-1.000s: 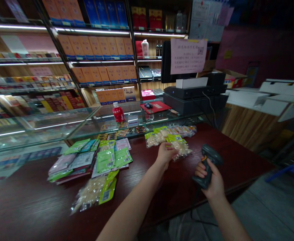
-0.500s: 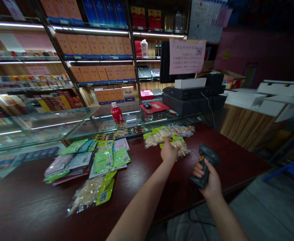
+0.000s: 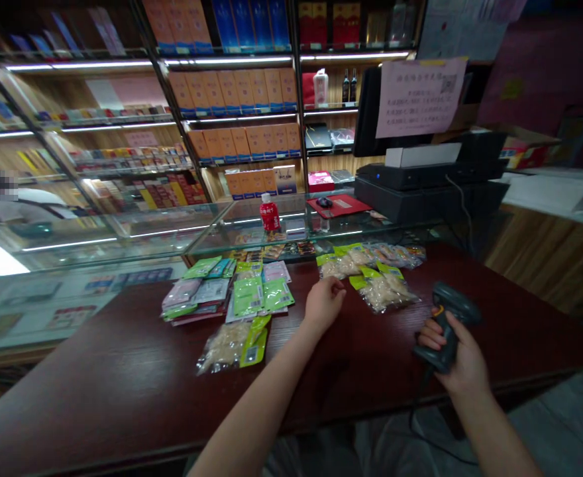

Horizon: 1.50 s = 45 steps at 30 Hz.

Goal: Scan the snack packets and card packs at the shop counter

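Note:
My right hand (image 3: 463,354) is wrapped around the handle of a dark grey barcode scanner (image 3: 453,318), whose head tilts up and to the right. My left hand (image 3: 325,305) hovers over the table with its fingers loosely bent and slightly apart; nothing shows in it. Just right of it lie clear bags of pale snacks with green labels, the nearest bag (image 3: 383,290) apart from the fingers. To the left, another bag of pale snacks (image 3: 229,346) lies in front of green packets (image 3: 249,296) and a pile of mixed flat packets (image 3: 199,291).
The dark red table (image 3: 122,391) meets a glass display counter (image 3: 212,228). On the glass stand a red bottle (image 3: 270,215), a mouse (image 3: 324,202) on a red mat, and a monitor (image 3: 368,112) with a pink notice. A cable hangs below the scanner. Another person (image 3: 28,202) is at far left.
My left hand has come away from the nearest snack bag, which now lies alone on the table. The view has turned left, and my right hand still holds the scanner.

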{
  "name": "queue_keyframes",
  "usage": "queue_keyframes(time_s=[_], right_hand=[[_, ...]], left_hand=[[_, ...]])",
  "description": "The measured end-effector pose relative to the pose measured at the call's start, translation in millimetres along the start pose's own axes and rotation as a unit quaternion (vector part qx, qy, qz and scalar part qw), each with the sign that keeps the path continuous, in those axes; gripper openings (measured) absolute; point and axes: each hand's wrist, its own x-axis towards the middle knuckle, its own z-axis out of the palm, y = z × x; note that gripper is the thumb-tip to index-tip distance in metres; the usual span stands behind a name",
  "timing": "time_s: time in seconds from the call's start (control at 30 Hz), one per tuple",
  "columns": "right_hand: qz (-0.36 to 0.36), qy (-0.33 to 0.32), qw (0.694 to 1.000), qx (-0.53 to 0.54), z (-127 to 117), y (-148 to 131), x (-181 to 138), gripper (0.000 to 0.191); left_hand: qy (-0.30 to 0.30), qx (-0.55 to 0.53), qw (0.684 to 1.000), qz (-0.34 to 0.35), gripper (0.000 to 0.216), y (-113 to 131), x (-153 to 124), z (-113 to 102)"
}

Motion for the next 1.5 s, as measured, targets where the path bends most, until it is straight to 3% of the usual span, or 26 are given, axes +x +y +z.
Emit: queue_keyframes(time_s=[0.2,0.4,0.57,0.67,0.8,1.07,1.23,1.33,1.5], right_hand=[[0.018,-0.002,0.999,-0.027,-1.2,-0.9,-2.4,0.029],[0.030,0.006,0.998,-0.050,-2.9,-1.4,-4.4,0.025],[0.038,0.014,0.998,-0.048,-3.4,-1.4,-4.7,0.020],[0.039,0.023,0.998,-0.041,-3.8,-1.2,-3.9,0.020],[0.037,0.023,0.998,-0.037,-3.5,-1.2,-3.5,0.020],[0.035,0.025,0.998,-0.038,1.6,-1.2,-6.3,0.025],[0.036,0.026,0.998,-0.037,0.6,-1.6,-5.6,0.023],[0.038,0.024,0.998,-0.035,-0.4,-1.8,-4.7,0.022],[0.037,0.014,0.999,-0.033,-1.2,-2.0,-4.4,0.025]], left_hand=[[-0.051,0.055,0.997,0.034,0.010,-37.4,-23.7,-74.7],[-0.097,0.079,0.992,-0.018,0.018,-75.3,-56.6,-165.1],[-0.159,0.072,0.984,-0.043,0.031,-104.6,-92.9,-207.7],[-0.199,0.023,0.979,-0.025,0.047,-114.7,-109.3,-212.4],[-0.201,0.012,0.980,-0.003,0.057,-117.0,-117.4,-206.9],[-0.133,0.207,0.969,0.008,0.074,-110.4,-114.4,-189.3],[-0.108,0.302,0.947,-0.021,0.046,-105.1,-116.4,-178.7],[-0.127,0.332,0.934,-0.022,0.027,-99.6,-114.9,-174.6],[-0.158,0.335,0.929,-0.008,0.026,-86.4,-109.8,-175.6]])
